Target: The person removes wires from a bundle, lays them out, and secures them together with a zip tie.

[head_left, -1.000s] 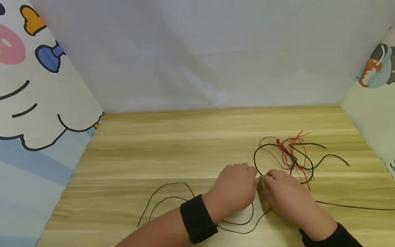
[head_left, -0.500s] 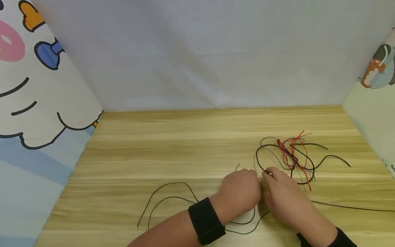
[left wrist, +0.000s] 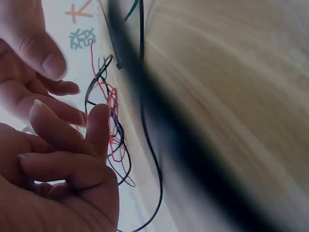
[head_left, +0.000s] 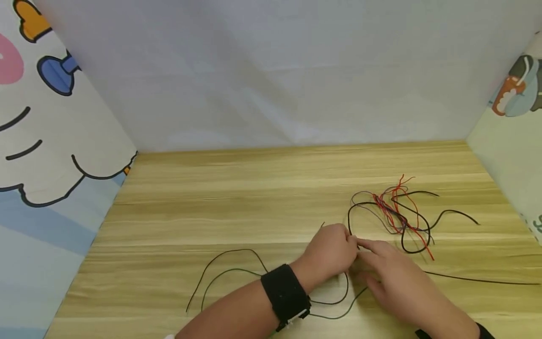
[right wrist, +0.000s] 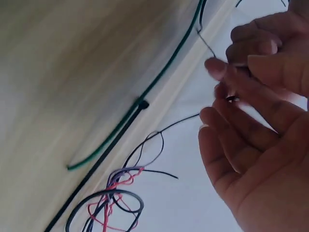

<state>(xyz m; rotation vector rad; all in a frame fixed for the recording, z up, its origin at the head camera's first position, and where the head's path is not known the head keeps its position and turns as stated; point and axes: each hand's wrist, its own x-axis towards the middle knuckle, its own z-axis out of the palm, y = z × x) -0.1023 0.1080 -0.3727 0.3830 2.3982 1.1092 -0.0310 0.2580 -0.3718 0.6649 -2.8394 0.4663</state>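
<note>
The left hand pinched a black cord; beside it was the right hand, fingers loosely straightened, red threads lying farther right

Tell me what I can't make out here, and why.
Right wrist view: the green wire beyond the top edge, which cuts it.
Head view: part of the green wire, hidden by the black wristband.
Head view: how the black wire lies between left grip and right grip, which hide it.
Head view: the count of red strands; too thin and tangled.
Left wrist view: what the dark band is, being blurred.
</note>
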